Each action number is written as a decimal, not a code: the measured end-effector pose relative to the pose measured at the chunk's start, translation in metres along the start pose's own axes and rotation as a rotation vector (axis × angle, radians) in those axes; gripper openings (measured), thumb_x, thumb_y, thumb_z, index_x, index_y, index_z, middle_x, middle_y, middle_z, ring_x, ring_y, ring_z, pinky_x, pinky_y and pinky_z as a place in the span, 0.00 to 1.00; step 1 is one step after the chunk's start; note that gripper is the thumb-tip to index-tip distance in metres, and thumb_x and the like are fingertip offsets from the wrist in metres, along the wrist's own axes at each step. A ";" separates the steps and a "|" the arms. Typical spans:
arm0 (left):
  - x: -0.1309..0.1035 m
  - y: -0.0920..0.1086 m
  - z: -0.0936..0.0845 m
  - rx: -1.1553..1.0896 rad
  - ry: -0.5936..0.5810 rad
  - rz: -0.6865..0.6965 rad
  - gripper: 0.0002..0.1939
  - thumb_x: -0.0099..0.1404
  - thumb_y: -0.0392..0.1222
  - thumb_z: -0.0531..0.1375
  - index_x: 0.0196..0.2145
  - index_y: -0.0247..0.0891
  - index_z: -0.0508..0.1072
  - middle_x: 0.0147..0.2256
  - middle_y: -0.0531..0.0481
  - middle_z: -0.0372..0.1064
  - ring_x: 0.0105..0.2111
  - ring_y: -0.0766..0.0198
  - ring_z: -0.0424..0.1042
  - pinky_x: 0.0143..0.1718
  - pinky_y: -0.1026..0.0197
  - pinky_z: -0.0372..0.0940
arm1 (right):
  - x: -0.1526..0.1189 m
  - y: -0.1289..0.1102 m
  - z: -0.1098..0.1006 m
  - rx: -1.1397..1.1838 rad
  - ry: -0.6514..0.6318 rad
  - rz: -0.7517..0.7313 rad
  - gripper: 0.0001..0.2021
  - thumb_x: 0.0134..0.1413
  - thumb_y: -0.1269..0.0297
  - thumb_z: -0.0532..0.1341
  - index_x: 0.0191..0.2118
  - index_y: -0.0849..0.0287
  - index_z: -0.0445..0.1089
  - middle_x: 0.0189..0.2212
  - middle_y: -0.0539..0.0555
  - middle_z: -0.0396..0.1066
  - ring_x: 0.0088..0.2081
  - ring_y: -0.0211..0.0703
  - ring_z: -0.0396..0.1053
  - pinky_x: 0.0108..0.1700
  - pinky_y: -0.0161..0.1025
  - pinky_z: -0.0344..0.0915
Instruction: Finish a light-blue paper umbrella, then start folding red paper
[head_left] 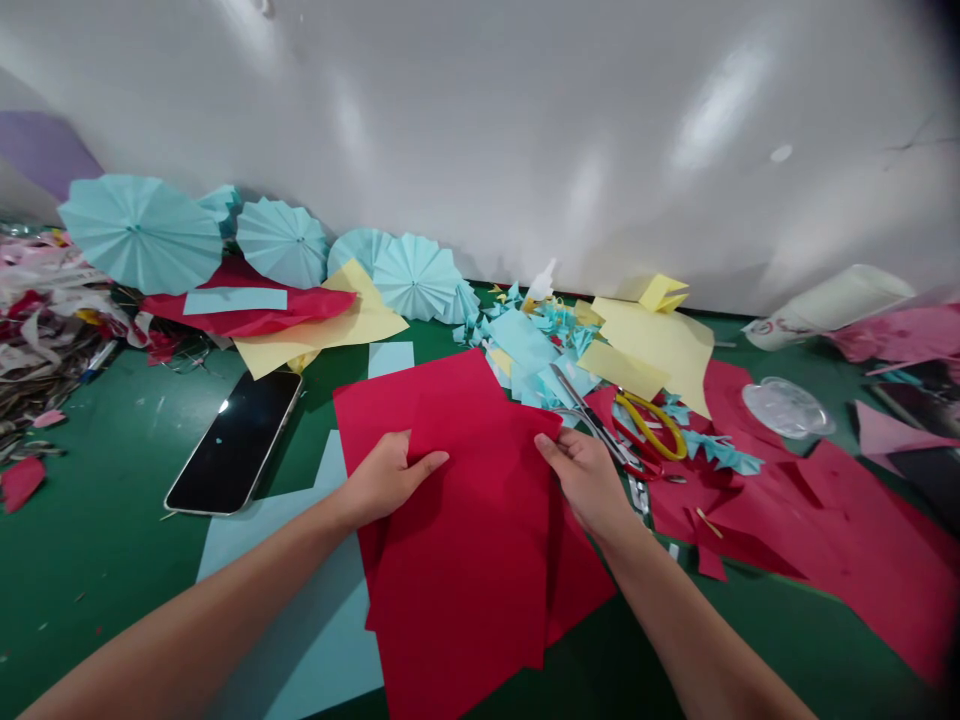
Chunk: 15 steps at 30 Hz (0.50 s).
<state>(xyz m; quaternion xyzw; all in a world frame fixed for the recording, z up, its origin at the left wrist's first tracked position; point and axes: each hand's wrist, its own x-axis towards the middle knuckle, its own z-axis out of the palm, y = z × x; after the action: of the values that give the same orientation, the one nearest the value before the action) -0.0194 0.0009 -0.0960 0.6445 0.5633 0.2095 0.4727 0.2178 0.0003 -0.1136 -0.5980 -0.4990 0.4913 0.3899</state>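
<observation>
Paper like this red sheet (465,520) looks feather-light and floppy, so it probably bends the moment it's lifted by one edge and creases for good if pinched too hard. It lies near the middle of the green tabletop (112,520), toward the near edge, on top of at least one more red sheet and partly over a pale blue sheet (315,620). The left hand (386,480) has its thumb on top of the sheet's left edge with the fingers curled underneath, a light pinch rather than a fist. The right hand (589,480) does the same at the right edge, thumb on top near the upper corner, fingers mostly hidden below. Two edges held apart like that seems the sane way to take it, since the stack looks slippery and the sheets would slide over each other. Just right of that hand lie scissors (637,430) with yellow and red handles, so watch the blades. A phone (236,440) sits face up to the left, yellow paper (660,345) and blue scraps (525,345) lie behind, and folded blue paper fans (142,232) line the far edge by the wall.
</observation>
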 end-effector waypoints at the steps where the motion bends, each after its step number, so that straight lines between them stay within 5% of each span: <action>1: 0.000 0.000 0.000 -0.005 0.002 0.002 0.16 0.60 0.52 0.53 0.27 0.37 0.67 0.29 0.49 0.71 0.28 0.62 0.70 0.26 0.63 0.62 | 0.000 0.001 0.000 -0.007 0.020 0.005 0.16 0.45 0.49 0.60 0.28 0.58 0.71 0.21 0.51 0.72 0.28 0.46 0.71 0.30 0.41 0.68; 5: 0.000 0.001 -0.001 -0.021 0.005 0.011 0.15 0.60 0.52 0.53 0.27 0.37 0.67 0.29 0.50 0.71 0.28 0.62 0.70 0.25 0.63 0.61 | -0.001 0.000 0.002 0.019 0.053 0.016 0.18 0.47 0.45 0.58 0.25 0.57 0.69 0.18 0.50 0.69 0.25 0.44 0.69 0.26 0.39 0.66; 10: 0.000 0.002 -0.002 -0.029 -0.046 -0.011 0.15 0.59 0.52 0.53 0.28 0.37 0.66 0.31 0.48 0.72 0.31 0.60 0.71 0.28 0.62 0.62 | -0.001 -0.010 0.003 0.162 -0.004 0.024 0.15 0.40 0.53 0.65 0.32 0.56 0.69 0.27 0.51 0.73 0.30 0.45 0.71 0.35 0.41 0.68; 15: 0.000 0.002 -0.001 0.007 -0.048 0.000 0.15 0.60 0.53 0.53 0.28 0.37 0.66 0.31 0.47 0.71 0.31 0.60 0.70 0.30 0.62 0.62 | 0.000 -0.010 0.000 0.074 0.033 0.008 0.11 0.42 0.55 0.64 0.29 0.57 0.69 0.24 0.50 0.72 0.28 0.42 0.70 0.32 0.39 0.67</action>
<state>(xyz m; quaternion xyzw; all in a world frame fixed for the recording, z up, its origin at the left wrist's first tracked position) -0.0193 0.0013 -0.0936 0.6510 0.5526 0.1918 0.4838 0.2154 0.0027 -0.1041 -0.5932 -0.4716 0.5011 0.4179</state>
